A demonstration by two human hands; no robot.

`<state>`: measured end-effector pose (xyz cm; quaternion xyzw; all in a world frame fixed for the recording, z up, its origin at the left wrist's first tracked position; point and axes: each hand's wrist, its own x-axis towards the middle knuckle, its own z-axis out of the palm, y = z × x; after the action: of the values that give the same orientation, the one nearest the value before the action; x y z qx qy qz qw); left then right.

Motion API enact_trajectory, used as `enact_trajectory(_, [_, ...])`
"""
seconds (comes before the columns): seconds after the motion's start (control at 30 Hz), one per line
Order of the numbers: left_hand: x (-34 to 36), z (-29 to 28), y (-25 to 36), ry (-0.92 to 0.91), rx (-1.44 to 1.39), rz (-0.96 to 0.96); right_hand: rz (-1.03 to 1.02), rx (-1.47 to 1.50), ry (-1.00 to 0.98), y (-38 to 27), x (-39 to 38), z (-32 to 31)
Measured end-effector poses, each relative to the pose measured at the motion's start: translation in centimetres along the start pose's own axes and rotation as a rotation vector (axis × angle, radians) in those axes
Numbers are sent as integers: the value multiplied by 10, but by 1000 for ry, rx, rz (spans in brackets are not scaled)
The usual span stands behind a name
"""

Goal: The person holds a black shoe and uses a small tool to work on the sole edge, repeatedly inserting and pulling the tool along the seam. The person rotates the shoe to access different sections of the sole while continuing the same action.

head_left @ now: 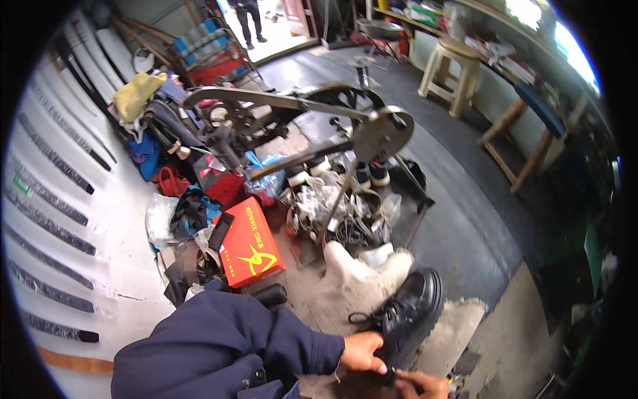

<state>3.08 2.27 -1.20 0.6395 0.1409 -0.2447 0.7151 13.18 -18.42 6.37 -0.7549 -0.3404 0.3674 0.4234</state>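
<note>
A black lace-up shoe (415, 298) lies across a cream cloth (345, 269) low in the view, its toe pointing up and away and its laces loose at the left side. My left hand (362, 352) is closed at the shoe's heel end, thumb forward, gripping the shoe there. Close by, at the lower edge, my right hand (423, 384) has its fingers bent towards the left thumb. Between the two hands sits a small dark piece that I cannot make out. The lower frame edge cuts off part of the right hand.
A dark iron hand-cranked machine (299, 113) with a round wheel stands ahead. An orange-red shoebox (249, 246), a black thread spool (269, 294) and piled bags (176, 179) lie left. Stools (452, 73) stand to the right. A person (247, 20) is at the doorway.
</note>
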Motion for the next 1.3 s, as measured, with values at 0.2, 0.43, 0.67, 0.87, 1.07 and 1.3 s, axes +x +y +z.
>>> enact_trajectory(0.2, [4, 1, -3, 73, 122, 5, 106, -14, -37, 0, 6, 2])
enact_trajectory(0.43, [12, -5, -8, 135, 299, -14, -39, -65, 6, 3, 16, 5])
enact_trajectory(0.67, [4, 8, -14, 107, -11, 331, -19, 171, 7, 28, -1, -3])
enact_trajectory(0.87, [-12, -6, 9, -20, -73, 337, 13, 346, 14, 44, -22, -9])
enact_trajectory(1.07, [-23, 4, 17, 291, 736, 604, -52, 384, 44, 48, -27, -11])
enact_trajectory(1.3, [-44, 3, 18, 196, -249, 563, -54, 454, 53, 58, -31, -16])
